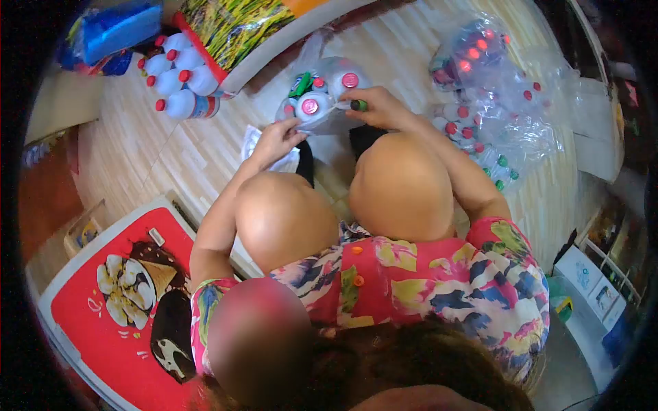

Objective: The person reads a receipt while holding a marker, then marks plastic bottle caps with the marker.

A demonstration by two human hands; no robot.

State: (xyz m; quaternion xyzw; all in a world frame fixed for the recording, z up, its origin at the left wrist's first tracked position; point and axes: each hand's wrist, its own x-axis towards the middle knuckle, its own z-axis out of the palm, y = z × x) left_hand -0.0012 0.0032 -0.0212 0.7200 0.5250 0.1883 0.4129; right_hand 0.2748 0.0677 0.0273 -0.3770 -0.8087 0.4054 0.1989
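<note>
Between my feet, a clear plastic-wrapped pack (329, 125) holds white bottles with pink-red caps (310, 107) and a green item (300, 85). My left hand (276, 142) is at the pack's near left edge, its fingers closed on the wrap. On the other side, my right hand (384, 109) grips a small dark object with a green end (358, 105); its exact kind is unclear. A pale strip of the plastic runs from the bottles towards those right fingertips. Part of a white crumpled item (284, 162) shows beneath my left wrist.
White bottles with red caps (181, 82) stand at the upper left beside a freezer-like unit (240, 34). Clear-wrapped packs of bottles (456, 130) lie on the floor at right. A red-topped chest with ice-cream pictures (82, 288) is at lower left, shelving (617, 240) at far right.
</note>
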